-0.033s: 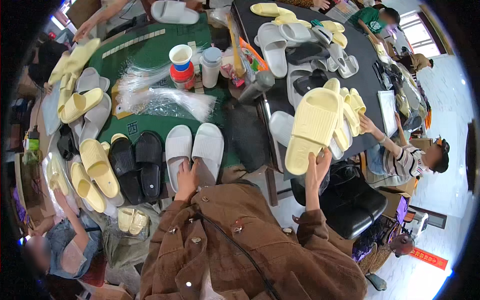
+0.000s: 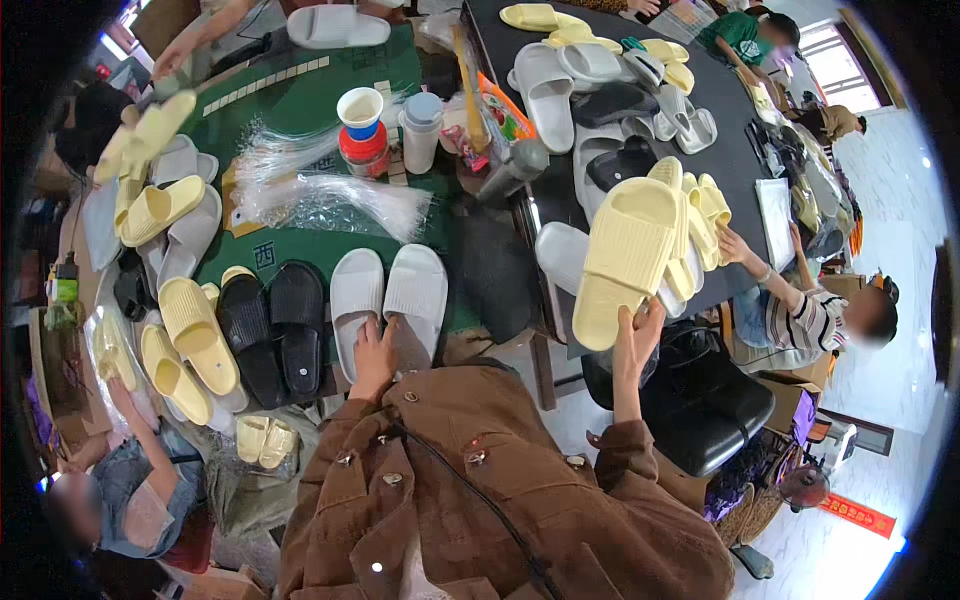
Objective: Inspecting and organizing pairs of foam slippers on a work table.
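My right hand (image 2: 640, 330) grips the heel end of a pale yellow slipper (image 2: 625, 240), raised over the edge of the black table on the right. My left hand (image 2: 373, 355) is at the heels of two light grey-white slippers (image 2: 415, 285), which lie side by side at the near edge of the green table. Its fingers rest on the left one, and the thumb lies along the gap between the pair. Next to this pair, on the left, are black slippers (image 2: 297, 320) and yellow slippers (image 2: 198, 330).
Clear plastic strips (image 2: 340, 205), a paper cup on a red-lidded jar (image 2: 362, 120) and a grey-white tumbler (image 2: 421, 130) stand behind. More slippers cover the black table (image 2: 640, 25). A black chair (image 2: 690, 405) is at lower right. Other people's hands (image 2: 735, 245) reach in from both sides.
At the far left, raised yellow slippers have shifted slightly down, and the grey-white slipper at the top has slid left. My hands keep their places.
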Action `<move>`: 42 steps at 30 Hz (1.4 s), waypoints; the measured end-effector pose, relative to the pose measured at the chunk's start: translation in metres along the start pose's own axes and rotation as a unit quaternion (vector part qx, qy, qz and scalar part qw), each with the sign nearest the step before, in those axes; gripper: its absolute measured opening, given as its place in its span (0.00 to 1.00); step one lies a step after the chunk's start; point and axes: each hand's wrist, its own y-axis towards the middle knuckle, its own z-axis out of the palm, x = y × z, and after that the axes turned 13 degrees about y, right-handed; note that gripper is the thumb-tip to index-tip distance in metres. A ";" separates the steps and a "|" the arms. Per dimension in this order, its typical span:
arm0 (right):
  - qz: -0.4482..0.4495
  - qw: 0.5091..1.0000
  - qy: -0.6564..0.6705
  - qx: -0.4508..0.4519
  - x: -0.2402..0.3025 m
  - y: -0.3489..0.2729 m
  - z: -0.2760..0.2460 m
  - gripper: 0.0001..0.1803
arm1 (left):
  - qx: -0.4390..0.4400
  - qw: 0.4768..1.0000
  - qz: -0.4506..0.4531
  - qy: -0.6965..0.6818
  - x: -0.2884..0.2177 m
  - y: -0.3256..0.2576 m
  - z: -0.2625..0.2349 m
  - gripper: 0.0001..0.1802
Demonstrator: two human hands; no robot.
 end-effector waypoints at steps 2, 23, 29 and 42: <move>-0.018 0.998 -0.061 -0.014 0.006 -0.006 -0.006 0.21 | -0.014 1.000 0.007 -0.013 0.000 -0.002 -0.002 0.36; -0.056 0.902 -0.413 0.110 -0.038 0.011 0.020 0.33 | -0.007 1.000 -0.008 0.009 0.001 -0.001 -0.004 0.35; -0.078 0.902 -0.417 0.082 -0.036 0.024 0.040 0.39 | -0.006 1.000 -0.003 0.011 0.000 0.000 -0.004 0.36; 0.062 0.970 -0.233 -0.017 -0.055 0.042 0.033 0.21 | 0.000 0.994 -0.100 -0.043 -0.009 0.007 0.012 0.23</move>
